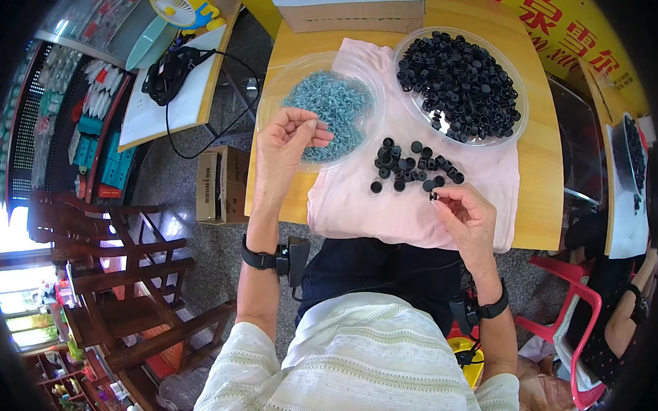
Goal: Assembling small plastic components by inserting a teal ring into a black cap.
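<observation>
My left hand is over a clear round tub of small blue-grey screws. Its thumb and fingers are pinched together; whatever is between them is too small to make out. Between the thumb and forefinger of my right hand is a small black plastic cap. Just beyond that hand, several loose black caps lie scattered on a pink cloth. A second clear tub, heaped with black caps, stands on the cloth at the far right.
The wooden table has a cardboard box at its back edge. To the left are a side table with a black bag and a trailing cord, and wooden chairs. A person sits by a red chair at right.
</observation>
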{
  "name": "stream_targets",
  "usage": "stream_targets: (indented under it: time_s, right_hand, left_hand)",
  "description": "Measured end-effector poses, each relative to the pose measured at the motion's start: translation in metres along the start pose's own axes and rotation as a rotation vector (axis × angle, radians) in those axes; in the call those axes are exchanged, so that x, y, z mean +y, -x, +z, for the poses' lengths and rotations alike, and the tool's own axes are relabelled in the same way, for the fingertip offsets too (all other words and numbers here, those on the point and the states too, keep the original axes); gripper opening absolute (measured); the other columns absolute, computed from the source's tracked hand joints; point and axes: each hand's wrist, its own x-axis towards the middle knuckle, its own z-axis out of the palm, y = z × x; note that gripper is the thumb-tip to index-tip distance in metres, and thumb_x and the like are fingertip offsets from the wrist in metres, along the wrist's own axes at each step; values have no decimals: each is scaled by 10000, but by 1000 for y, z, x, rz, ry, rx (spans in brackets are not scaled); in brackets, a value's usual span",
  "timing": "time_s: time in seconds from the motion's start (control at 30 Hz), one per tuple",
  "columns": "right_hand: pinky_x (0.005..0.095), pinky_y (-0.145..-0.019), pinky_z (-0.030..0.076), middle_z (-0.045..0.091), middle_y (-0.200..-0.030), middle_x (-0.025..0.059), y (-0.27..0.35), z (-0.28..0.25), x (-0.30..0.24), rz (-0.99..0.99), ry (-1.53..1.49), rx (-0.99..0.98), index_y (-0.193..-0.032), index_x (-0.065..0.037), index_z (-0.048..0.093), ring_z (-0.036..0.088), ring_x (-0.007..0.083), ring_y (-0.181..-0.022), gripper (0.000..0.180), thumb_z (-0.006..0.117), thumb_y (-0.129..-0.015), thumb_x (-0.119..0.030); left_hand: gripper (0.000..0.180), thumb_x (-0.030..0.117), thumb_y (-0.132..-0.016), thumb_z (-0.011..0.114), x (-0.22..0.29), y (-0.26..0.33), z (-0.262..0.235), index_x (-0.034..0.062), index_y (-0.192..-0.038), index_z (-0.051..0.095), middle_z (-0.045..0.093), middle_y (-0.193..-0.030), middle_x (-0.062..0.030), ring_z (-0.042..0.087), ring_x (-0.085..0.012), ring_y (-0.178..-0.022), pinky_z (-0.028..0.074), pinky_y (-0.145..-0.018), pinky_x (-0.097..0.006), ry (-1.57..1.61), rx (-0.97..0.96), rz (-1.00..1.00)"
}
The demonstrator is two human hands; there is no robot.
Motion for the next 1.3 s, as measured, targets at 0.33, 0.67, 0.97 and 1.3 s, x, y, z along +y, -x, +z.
stream_targets:
  time_s: [0.33,0.67,0.97,1.3]
  right_hand:
    - [173,-590,428,594,-856,25,0,-1,0,19,-65,-10,-944,13,641,527,55,-690,155,672,-793,28]
    - [172,-583,415,588,-826,15,0,0,2,7,-65,-5,-934,9,643,516,54,-680,152,673,-787,33]
    - [171,-563,408,588,-796,12,-1,0,5,-41,-23,13,-911,3,643,513,49,-653,127,674,-788,11]
    - [170,-575,417,596,-805,12,-1,0,2,-1,-17,1,-916,4,645,523,50,-662,129,680,-792,-1]
  left_hand:
    - [144,4,-889,538,-3,-2,-2,-52,-997,615,657,-917,-102,637,-136,-805,512,-733,-240,-98,1,-1]
    - [166,11,-869,569,-2,1,2,-47,-998,656,669,-941,-79,624,-112,-824,498,-773,-235,-105,50,-21]
    - [147,40,-870,611,-5,-1,-2,-44,-990,633,670,-909,-69,623,-106,-798,506,-722,-233,-122,28,-6]
    - [123,60,-893,587,-1,-1,1,-41,-955,618,662,-926,-108,636,-132,-739,513,-669,-233,-64,-6,-9]
